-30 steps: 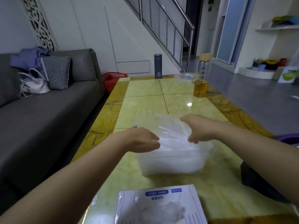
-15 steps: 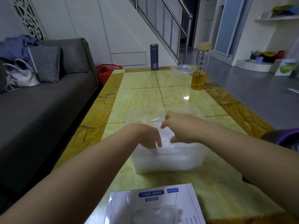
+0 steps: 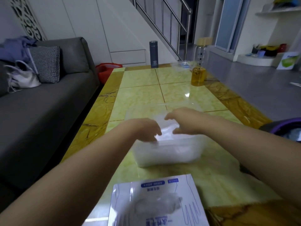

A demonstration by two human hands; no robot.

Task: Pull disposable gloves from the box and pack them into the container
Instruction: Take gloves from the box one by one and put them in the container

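A long grey fabric sofa point(image 3: 48, 103) runs along the left side of a glossy yellow-green tiled worktop point(image 3: 140, 98) with a brown marbled border. A clear rectangular plastic container point(image 3: 167, 152) sits in the middle of the worktop's near half, filled with crumpled translucent disposable gloves point(image 3: 167, 132). A white-and-blue cardboard glove box point(image 3: 156, 201) lies at the near edge, just apart from the container, a glove bunched in its top opening. A person's left hand point(image 3: 145, 129) and right hand point(image 3: 182, 119) meet close together over the container, both touching the topmost glove, the left at the near rim. Blur hides whether the fingers pinch the plastic or only press it. A jar of amber liquid point(image 3: 198, 75) stands near the far right corner, and a dark blue flask point(image 3: 153, 54) at the far edge.
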